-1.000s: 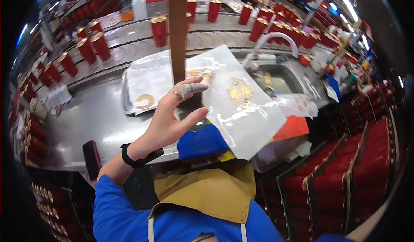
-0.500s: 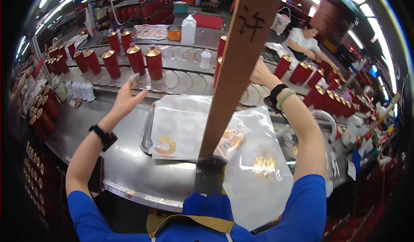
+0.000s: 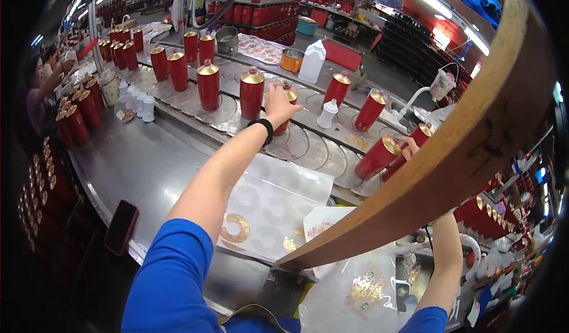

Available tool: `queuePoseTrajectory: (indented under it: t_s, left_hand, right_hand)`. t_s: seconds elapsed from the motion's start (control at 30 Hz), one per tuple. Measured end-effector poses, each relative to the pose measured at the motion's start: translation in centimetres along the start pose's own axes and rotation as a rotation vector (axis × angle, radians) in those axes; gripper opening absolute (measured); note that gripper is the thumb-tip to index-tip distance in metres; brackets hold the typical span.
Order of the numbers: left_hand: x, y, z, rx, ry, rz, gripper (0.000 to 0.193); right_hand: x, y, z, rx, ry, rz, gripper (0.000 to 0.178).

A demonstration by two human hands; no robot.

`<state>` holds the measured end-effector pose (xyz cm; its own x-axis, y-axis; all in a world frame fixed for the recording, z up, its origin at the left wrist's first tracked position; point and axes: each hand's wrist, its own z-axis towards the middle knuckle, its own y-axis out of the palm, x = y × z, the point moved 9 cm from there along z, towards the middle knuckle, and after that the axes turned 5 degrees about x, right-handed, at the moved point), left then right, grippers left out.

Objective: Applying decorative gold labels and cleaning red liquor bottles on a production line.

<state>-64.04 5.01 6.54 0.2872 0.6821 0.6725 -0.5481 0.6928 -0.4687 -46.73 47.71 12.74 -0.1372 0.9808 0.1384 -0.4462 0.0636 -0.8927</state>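
My left hand [image 3: 276, 106] is wrapped round a red bottle with a gold shoulder [image 3: 290, 93], its thumb pointing right. Just left of it stands another red bottle [image 3: 252, 96], upright on the conveyor. Behind the wooden post [image 3: 415, 196], my right hand [image 3: 409, 148] shows only its curled fingers, on a red bottle [image 3: 422, 132] partly covered by the post. A further red bottle [image 3: 374, 158] stands just to the left of these fingers. Between my hands is a small white plastic bottle [image 3: 327, 115].
Clear sheets with gold decals [image 3: 236, 228] lie on the metal bench [image 3: 142, 161]. A phone [image 3: 122, 227] rests at its front edge. Beyond the conveyor are an orange pot [image 3: 291, 60] and a white jug [image 3: 312, 62]. Several white bottles [image 3: 148, 109] stand at left.
The view has turned, and the post now leans across the right side. My left hand, open beside the bottles before, has reached rightward and closed round one. My right fingers now show past the post.
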Motion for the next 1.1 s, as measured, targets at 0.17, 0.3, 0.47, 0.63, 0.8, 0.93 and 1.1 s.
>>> queuePoseTrajectory:
  t_s: [0.17,0.3,0.47,0.63,0.8,0.93,1.1]
  left_hand:
    - [2.1,0.3,-1.8,-0.061,0.009,-0.15,0.085]
    - [3.6,-6.8,-2.9,-0.165,0.041,-0.231,0.102]
    - [2.9,-19.5,-5.1,-0.278,0.077,-0.261,0.079]
    - [-3.1,-29.0,-5.4,-0.319,0.043,-0.146,0.079]
    - [-12.7,-34.9,-6.0,-0.216,-0.112,-0.09,0.074]
    - [-16.7,-37.1,-6.9,-0.239,-0.021,0.056,0.082]
    - [-21.7,-38.5,-7.8,-0.117,-0.158,0.044,0.079]
  right_hand:
    - [3.4,0.9,0.5,-0.086,-0.036,0.093,0.039]
    - [0.0,-0.7,1.7,-0.066,-0.053,0.271,0.032]
    - [-13.0,-6.3,3.3,-0.139,-0.204,0.599,0.025]
    - [-28.7,-11.0,5.7,-0.004,-0.544,0.588,0.018]
    - [-45.2,-8.9,6.6,0.007,-0.85,0.814,0.017]
    - [-55.0,-7.3,4.6,0.109,-1.131,0.743,0.02]
    - [-58.7,-6.6,3.2,0.024,-1.174,0.731,0.02]
